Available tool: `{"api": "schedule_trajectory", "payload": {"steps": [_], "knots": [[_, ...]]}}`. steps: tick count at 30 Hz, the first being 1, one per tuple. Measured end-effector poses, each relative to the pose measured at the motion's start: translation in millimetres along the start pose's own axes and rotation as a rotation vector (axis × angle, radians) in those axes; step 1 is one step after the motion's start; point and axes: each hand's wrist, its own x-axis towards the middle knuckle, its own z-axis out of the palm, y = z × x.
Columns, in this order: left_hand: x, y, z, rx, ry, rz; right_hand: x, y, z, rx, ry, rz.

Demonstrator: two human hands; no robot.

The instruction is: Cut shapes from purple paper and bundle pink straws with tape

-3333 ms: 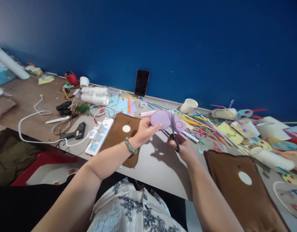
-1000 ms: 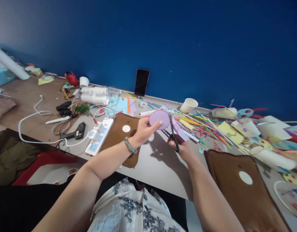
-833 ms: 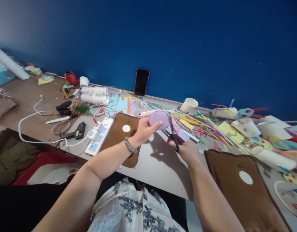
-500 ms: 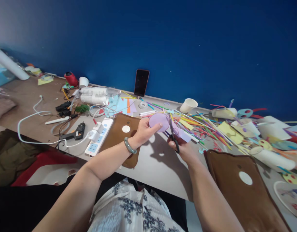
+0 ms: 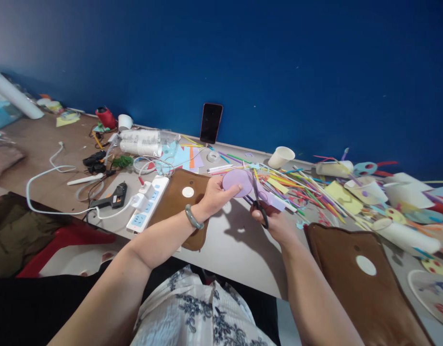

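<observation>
A round purple paper disc (image 5: 233, 182) is pinched at its left and lower edge by my left hand (image 5: 218, 194), thumb on top. My right hand (image 5: 272, 222) is closed on black-handled scissors (image 5: 263, 211), whose blades point up beside the disc's right edge. Just right of the blades lies a purple paper scrap (image 5: 275, 201). Whether the blades touch the disc I cannot tell. Behind both hands many coloured sticks (image 5: 308, 185) are strewn over the table.
Brown pads (image 5: 373, 298) lie right and left. A power strip (image 5: 148, 204) and glue gun (image 5: 115, 196) are at the left. A phone (image 5: 211, 123) leans on the blue wall. Paper cups (image 5: 281, 157) stand behind and right. Another person's hand (image 5: 3, 158) shows far left.
Almost nothing differs; both hands, the disc and the scissors hold nearly the same place. The other person's hand at the far left has shifted slightly.
</observation>
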Motion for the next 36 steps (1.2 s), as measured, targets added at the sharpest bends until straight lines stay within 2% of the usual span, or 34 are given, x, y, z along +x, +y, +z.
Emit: {"api": "schedule_trajectory", "payload": {"steps": [7,36], "knots": [[0.0,0.3,0.1,0.014,-0.002,-0.002,2.1,6.6,0.8,0.007,0.002,0.003],[-1.0,0.8,0.0,-0.004,0.031,-0.018,0.2,3.8,-3.0,0.0,0.015,0.025]]}}
